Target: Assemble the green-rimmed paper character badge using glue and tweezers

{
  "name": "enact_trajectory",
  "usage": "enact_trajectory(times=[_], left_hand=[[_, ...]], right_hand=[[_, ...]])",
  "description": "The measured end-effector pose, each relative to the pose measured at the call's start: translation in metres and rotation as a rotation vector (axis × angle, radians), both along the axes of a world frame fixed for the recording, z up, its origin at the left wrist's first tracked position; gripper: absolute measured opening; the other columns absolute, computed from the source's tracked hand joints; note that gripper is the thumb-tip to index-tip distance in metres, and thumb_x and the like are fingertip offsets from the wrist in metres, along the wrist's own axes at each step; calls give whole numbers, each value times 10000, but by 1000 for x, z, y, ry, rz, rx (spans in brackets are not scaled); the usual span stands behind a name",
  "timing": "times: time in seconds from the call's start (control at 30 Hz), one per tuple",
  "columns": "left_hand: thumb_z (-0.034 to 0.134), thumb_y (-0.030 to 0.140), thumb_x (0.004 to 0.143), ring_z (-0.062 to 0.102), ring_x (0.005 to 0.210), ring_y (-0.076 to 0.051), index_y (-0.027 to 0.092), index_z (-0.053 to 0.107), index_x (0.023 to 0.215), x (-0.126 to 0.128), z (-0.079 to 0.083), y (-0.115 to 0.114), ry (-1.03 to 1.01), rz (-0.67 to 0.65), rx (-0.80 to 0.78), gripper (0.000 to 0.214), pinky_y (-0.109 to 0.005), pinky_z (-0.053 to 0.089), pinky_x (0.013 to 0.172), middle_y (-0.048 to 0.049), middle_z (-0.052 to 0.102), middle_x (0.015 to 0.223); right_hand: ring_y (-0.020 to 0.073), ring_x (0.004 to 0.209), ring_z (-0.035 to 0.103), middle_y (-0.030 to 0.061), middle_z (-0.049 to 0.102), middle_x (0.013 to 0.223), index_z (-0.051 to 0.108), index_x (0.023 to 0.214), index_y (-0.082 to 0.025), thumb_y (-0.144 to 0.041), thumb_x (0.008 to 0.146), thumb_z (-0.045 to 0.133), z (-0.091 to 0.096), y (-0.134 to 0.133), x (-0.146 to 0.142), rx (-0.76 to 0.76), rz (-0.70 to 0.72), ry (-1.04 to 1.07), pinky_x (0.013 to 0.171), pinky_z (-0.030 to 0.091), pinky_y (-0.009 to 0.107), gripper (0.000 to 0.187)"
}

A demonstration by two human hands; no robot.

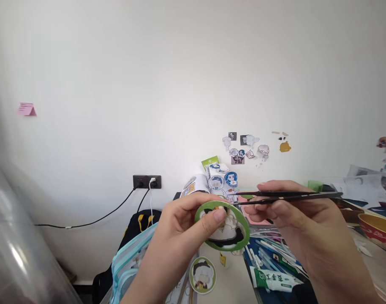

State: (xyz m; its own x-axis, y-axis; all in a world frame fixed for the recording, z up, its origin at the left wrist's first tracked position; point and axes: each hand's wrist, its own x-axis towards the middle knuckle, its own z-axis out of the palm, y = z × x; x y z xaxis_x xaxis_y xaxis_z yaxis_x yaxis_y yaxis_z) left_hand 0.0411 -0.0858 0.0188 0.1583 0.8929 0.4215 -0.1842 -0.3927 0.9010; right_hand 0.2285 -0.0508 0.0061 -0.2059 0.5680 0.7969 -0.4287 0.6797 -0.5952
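My left hand point(180, 234) is closed on a round green-rimmed sticker point(226, 232) with a cartoon picture, thumb pressed on its top face. My right hand point(303, 228) pinches black tweezers point(288, 196) that lie level, their tips pointing left and meeting the sticker's upper edge. Both hands hover above the desk, close together. A second round green sticker point(202, 275) lies flat on the desk point(226, 283) just below the held one.
Pens and a green-labelled tube point(273, 279) lie under my right hand. A blue zip pouch point(129, 264) sits at lower left, a red-and-gold bowl point(378, 230) at right. Stickers point(243, 150) dot the wall; a socket point(147, 182) with cables is left of centre.
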Motion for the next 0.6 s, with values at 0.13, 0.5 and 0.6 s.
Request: enact_trajectory(times=[0.13, 0.5, 0.6], left_hand=[[733, 297, 828, 646, 735, -111, 257, 782, 814, -3, 1, -7, 50, 97, 72, 65, -154, 503, 664, 17, 732, 778], [792, 279, 768, 625, 648, -70, 231, 782, 741, -6, 1, -10, -153, 87, 27, 55, -93, 481, 577, 31, 741, 731], [799, 253, 758, 625, 638, -72, 221, 778, 731, -7, 1, -14, -183, 72, 6, 47, -104, 490, 581, 30, 738, 718]], right_hand=[[161, 948, 737, -9, 766, 986, 730, 1033, -277, -205, 917, 649, 0, -4, -2, 138, -134, -10, 852, 627, 258, 159], [171, 1030, 720, 10, 702, 1232, 646, 1175, -225, -124, 838, 701, -13, -20, -7, 806, -716, -253, 1023, 549, 295, 355], [220, 996, 738, 16, 735, 1164, 675, 1113, -257, -217, 872, 691, -16, -28, -13, 751, -858, -221, 951, 604, 377, 245]])
